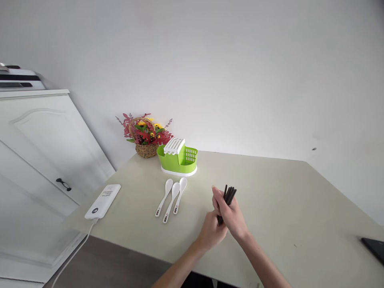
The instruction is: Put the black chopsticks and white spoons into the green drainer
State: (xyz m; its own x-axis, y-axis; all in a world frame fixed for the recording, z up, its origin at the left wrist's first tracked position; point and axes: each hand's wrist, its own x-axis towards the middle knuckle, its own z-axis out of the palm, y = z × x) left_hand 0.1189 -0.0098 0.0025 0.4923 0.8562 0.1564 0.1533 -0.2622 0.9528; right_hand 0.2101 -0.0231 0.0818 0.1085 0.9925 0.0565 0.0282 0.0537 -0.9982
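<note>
Both of my hands are closed around a bundle of dark chopsticks [230, 195], held above the table. My right hand [231, 214] wraps the upper part, and the tips stick out past its fingers. Lower down, my left hand [212, 230] grips the other end, most of which is hidden. To the left of my hands lie three white spoons [175, 196], their bowls pointing away from me and their handles printed near the ends. Behind the spoons stands a green utensil basket [172, 162] with a white slotted top [175, 145] over its left part and a white base.
A wicker basket [146, 151] of artificial flowers stands behind the green basket, by the wall. A white power bank [103, 201] with a cable [75, 253] lies at the table's left edge. A black flat object [373, 248] is at the right edge. White cabinets [39, 160] stand left.
</note>
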